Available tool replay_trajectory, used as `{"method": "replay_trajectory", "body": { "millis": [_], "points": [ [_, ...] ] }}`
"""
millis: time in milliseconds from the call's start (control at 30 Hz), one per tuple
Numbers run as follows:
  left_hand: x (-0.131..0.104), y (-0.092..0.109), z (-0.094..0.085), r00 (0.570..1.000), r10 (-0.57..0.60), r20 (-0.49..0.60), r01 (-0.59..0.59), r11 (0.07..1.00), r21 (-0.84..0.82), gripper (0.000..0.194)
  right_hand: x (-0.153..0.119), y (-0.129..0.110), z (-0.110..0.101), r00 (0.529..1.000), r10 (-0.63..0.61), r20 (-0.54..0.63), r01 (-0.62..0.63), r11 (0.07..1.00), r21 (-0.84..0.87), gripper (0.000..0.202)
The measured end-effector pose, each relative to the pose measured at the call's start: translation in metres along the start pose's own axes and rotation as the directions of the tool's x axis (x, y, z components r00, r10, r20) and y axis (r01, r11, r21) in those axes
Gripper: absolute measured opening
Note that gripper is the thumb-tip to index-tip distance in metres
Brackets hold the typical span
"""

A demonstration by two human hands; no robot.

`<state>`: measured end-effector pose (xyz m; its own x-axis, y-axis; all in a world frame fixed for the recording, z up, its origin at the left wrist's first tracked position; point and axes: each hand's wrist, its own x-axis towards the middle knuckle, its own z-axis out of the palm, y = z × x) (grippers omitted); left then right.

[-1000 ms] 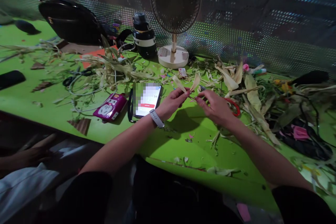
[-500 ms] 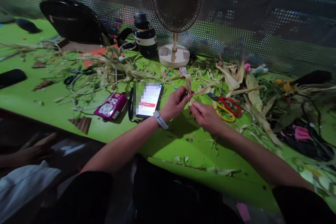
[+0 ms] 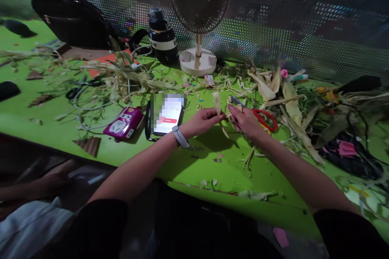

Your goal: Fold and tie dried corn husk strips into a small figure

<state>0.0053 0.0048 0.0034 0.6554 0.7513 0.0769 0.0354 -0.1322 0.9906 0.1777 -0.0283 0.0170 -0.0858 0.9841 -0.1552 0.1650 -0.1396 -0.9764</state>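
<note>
At the near middle, the husk (image 3: 216,103) lies between both hands. The left hand (image 3: 205,122) has a narrow grip, thumb and fingers pinching it; the right hand (image 3: 246,123) is closed on its other side, fingertips partly hidden. Light, even tension along the fibres should suit so thin a strip; a hard tug could split it. From the husk: glossy flat phone (image 3: 170,115) at 9 o'clock, red-looped scissors (image 3: 275,123) at 3, papery curled leaves (image 3: 291,101) at 2, round-caged fan (image 3: 199,2) at 11, all on the smooth green counter (image 3: 182,168).
</note>
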Motion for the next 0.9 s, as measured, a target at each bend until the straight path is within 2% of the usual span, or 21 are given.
{"method": "replay_trajectory", "body": {
  "millis": [100, 200, 300, 367, 433, 533, 633, 767, 833, 900],
  "points": [
    [-0.001, 0.002, -0.002, 1.0, 0.03, 0.002, -0.03, 0.988, 0.152, 0.025, -0.001, 0.001, 0.005, 0.999, 0.01, -0.051, -0.006, 0.996, 0.087, 0.046],
    [-0.003, 0.005, -0.002, 0.999, 0.041, 0.002, -0.041, 0.98, 0.196, 0.023, 0.0, 0.0, 0.004, 0.997, 0.026, -0.066, -0.016, 0.989, 0.145, 0.048],
    [-0.005, 0.005, 0.0, 0.999, 0.0, 0.039, -0.005, 0.993, 0.12, 0.022, 0.003, -0.005, -0.01, 0.999, 0.044, 0.032, -0.046, 0.996, 0.077, 0.049],
    [-0.005, 0.005, 0.002, 0.992, -0.046, 0.119, 0.044, 0.999, 0.019, 0.022, 0.006, -0.01, -0.023, 0.992, 0.038, 0.116, -0.04, 0.999, 0.013, 0.049],
    [-0.006, 0.006, 0.003, 0.973, -0.08, 0.218, 0.1, 0.991, -0.085, 0.024, 0.006, -0.015, -0.032, 0.984, 0.014, 0.178, -0.021, 0.999, 0.042, 0.059],
    [-0.007, 0.008, 0.006, 0.935, -0.106, 0.338, 0.175, 0.968, -0.178, 0.026, 0.004, -0.016, -0.032, 0.934, 0.05, 0.355, -0.057, 0.998, 0.008, 0.064],
    [-0.009, 0.01, 0.007, 0.88, -0.122, 0.46, 0.238, 0.949, -0.204, 0.027, 0.0, -0.011, -0.022, 0.856, 0.077, 0.511, -0.099, 0.995, 0.015, 0.059],
    [-0.012, 0.011, 0.009, 0.799, -0.154, 0.581, 0.32, 0.927, -0.194, 0.033, -0.003, -0.001, -0.016, 0.756, 0.1, 0.647, -0.162, 0.986, 0.037, 0.057],
    [-0.013, 0.011, 0.009, 0.787, -0.163, 0.595, 0.327, 0.928, -0.178, 0.036, -0.003, 0.002, -0.014, 0.767, 0.09, 0.635, -0.136, 0.99, 0.024, 0.052],
    [-0.013, 0.011, 0.008, 0.797, -0.165, 0.581, 0.311, 0.937, -0.161, 0.036, -0.003, 0.002, -0.011, 0.819, 0.051, 0.571, -0.076, 0.997, 0.02, 0.047]
  ]
}}
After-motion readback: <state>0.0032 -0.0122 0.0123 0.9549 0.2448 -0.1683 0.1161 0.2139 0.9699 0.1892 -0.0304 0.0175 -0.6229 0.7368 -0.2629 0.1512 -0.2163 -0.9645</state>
